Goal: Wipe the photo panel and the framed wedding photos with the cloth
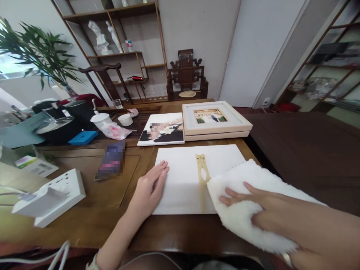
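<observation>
A white panel (180,180) lies flat on the wooden table in front of me, with a beige stand leg (201,180) running along its middle. My left hand (153,185) rests on the panel's left edge, fingers stretched out and holding nothing. Over the panel's right side lies a white fluffy cloth (233,217). My right hand (253,204) presses on this cloth and grips it, a fold bunched up against the fingers. The cloth covers the panel's lower right corner and touches the stand leg.
Behind the panel lie a photo print panel (165,137) and a stacked pale frame (236,125) with a picture. On the left are a white power strip (66,193), a blue box (83,137), a white teapot (101,120), a cup (125,120) and a pot (56,125).
</observation>
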Tool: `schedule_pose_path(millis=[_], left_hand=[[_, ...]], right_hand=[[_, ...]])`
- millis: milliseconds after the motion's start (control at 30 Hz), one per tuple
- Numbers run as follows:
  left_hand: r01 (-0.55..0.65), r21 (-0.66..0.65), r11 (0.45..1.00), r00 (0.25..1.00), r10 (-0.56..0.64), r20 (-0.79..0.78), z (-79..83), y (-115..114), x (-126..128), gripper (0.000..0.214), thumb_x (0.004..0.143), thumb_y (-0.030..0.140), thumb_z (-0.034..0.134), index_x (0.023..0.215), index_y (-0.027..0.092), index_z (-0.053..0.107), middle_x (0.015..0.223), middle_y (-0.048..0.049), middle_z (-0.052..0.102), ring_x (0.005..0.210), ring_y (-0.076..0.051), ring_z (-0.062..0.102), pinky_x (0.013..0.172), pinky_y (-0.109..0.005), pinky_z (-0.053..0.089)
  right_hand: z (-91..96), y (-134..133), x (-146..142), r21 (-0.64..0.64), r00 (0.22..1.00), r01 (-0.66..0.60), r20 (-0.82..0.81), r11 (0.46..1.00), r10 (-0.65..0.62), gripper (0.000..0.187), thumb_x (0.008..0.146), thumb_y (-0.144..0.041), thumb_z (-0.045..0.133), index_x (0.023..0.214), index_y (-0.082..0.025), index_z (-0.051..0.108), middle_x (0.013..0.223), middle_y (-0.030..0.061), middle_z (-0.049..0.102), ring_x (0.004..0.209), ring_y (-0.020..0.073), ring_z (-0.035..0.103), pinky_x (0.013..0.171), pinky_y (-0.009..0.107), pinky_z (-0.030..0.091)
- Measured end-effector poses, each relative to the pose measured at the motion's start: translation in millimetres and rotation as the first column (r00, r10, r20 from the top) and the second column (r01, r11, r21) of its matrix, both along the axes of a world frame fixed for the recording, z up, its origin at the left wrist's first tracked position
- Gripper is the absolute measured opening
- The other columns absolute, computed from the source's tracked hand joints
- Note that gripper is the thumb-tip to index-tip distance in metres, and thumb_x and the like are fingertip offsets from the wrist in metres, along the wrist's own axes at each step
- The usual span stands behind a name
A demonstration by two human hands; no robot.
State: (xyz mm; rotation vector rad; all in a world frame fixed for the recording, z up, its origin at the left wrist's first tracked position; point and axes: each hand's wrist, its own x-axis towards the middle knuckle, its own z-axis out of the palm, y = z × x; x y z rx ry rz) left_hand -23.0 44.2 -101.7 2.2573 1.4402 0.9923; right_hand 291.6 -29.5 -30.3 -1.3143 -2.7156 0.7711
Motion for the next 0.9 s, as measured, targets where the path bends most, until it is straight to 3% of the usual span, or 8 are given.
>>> schedule_pose_path(millis=[133, 200, 300, 400, 500, 667, 767, 900], left_hand=[[-0.003, -0.007, 1.0, 1.0, 0.003, 0.004, 0.4, -1, 1, 0.034, 0.092, 0.031, 0.043, 0.107, 0.013, 0.068, 0.122, -0.0109, 0.063, 0.118, -0.023, 0.056, 0.104, -0.04, 0.042], [-0.005, -0.008, 1.0, 1.0, 0.005, 0.006, 0.9, -1, 1, 0.035, 0.092, 0.031, 0.043, 0.106, 0.013, 0.069, 0.122, -0.0109, 0.064, 0.118, -0.023, 0.056, 0.104, -0.04, 0.043], [-0.009, -0.013, 1.0, 1.0, 0.009, 0.011, 1.1, 0, 0, 0.034, 0.092, 0.031, 0.043, 0.106, 0.014, 0.069, 0.121, -0.0104, 0.064, 0.118, -0.023, 0.056, 0.104, -0.04, 0.043], [-0.012, -0.015, 1.0, 1.0, 0.012, 0.014, 0.8, 1, 0, 0.035, 0.092, 0.031, 0.042, 0.106, 0.014, 0.069, 0.121, -0.0103, 0.064, 0.118, -0.022, 0.056, 0.104, -0.039, 0.043], [-0.008, -0.021, 1.0, 1.0, 0.008, 0.01, 0.7, 1, 0, 0.035, 0.092, 0.03, 0.041, 0.106, 0.013, 0.069, 0.122, -0.0106, 0.063, 0.118, -0.022, 0.056, 0.104, -0.039, 0.043], [-0.007, -0.03, 1.0, 1.0, 0.007, 0.006, 1.0, 0, 0, 0.035, 0.092, 0.031, 0.042, 0.108, 0.014, 0.068, 0.123, -0.01, 0.062, 0.119, -0.022, 0.055, 0.105, -0.04, 0.042], [-0.005, -0.036, 0.999, 1.0, 0.005, 0.003, 0.9, 0, 0, 0.034, 0.092, 0.031, 0.042, 0.11, 0.015, 0.067, 0.124, -0.0096, 0.062, 0.12, -0.021, 0.055, 0.105, -0.039, 0.041], [-0.004, -0.027, 1.0, 1.0, 0.005, 0.013, -0.1, 0, -1, 0.034, 0.092, 0.03, 0.043, 0.108, 0.014, 0.068, 0.123, -0.0099, 0.063, 0.119, -0.022, 0.055, 0.105, -0.039, 0.042]], right_hand=[[-7.0, 37, -8, 0.051, 0.992, -0.003, 0.129, 0.999, -0.004, 0.031, 0.063, -0.006, 0.046, 0.087, -0.019, 0.061, 0.15, 0.0046, 0.031, 0.136, 0.0379, 0.022, 0.096, 0.049, 0.043], [-13.3, 63, -14, 0.156, 0.995, 0.018, 0.094, 0.988, -0.033, 0.026, 0.067, -0.009, 0.047, 0.088, -0.017, 0.06, 0.145, 0.0097, 0.039, 0.133, 0.0406, 0.029, 0.093, 0.051, 0.043], [-23.9, 95, -24, 0.293, 0.998, 0.03, 0.043, 0.956, -0.045, 0.02, 0.073, -0.012, 0.046, 0.088, -0.018, 0.059, 0.117, 0.0115, 0.061, 0.118, 0.0384, 0.047, 0.094, 0.052, 0.041], [-31.7, 109, -31, 0.378, 0.999, 0.007, 0.038, 0.926, -0.023, 0.02, 0.075, -0.009, 0.044, 0.087, -0.018, 0.058, 0.097, 0.0103, 0.065, 0.103, 0.0341, 0.056, 0.095, 0.053, 0.038], [-32.7, 100, -35, 0.39, 0.999, -0.032, 0.041, 0.92, 0.018, 0.022, 0.071, -0.006, 0.046, 0.087, -0.016, 0.058, 0.108, 0.0141, 0.064, 0.115, 0.036, 0.05, 0.099, 0.055, 0.034], [-20.8, 53, -40, 0.264, 0.981, -0.192, 0.045, 0.945, 0.187, 0.026, 0.063, -0.005, 0.049, 0.085, -0.011, 0.062, 0.142, 0.0248, 0.037, 0.138, 0.0336, 0.017, 0.11, 0.056, 0.018], [-15.0, 36, -42, 0.177, 0.953, -0.303, 0.036, 0.936, 0.302, 0.031, 0.061, -0.006, 0.051, 0.088, -0.011, 0.065, 0.146, 0.0235, 0.03, 0.14, 0.031, 0.011, 0.111, 0.056, 0.01], [-17.5, 47, -39, 0.164, 0.938, -0.34, -0.009, 0.926, 0.346, 0.034, 0.062, -0.006, 0.053, 0.093, -0.011, 0.064, 0.148, 0.0209, 0.028, 0.14, 0.0289, 0.012, 0.113, 0.052, 0.006]])
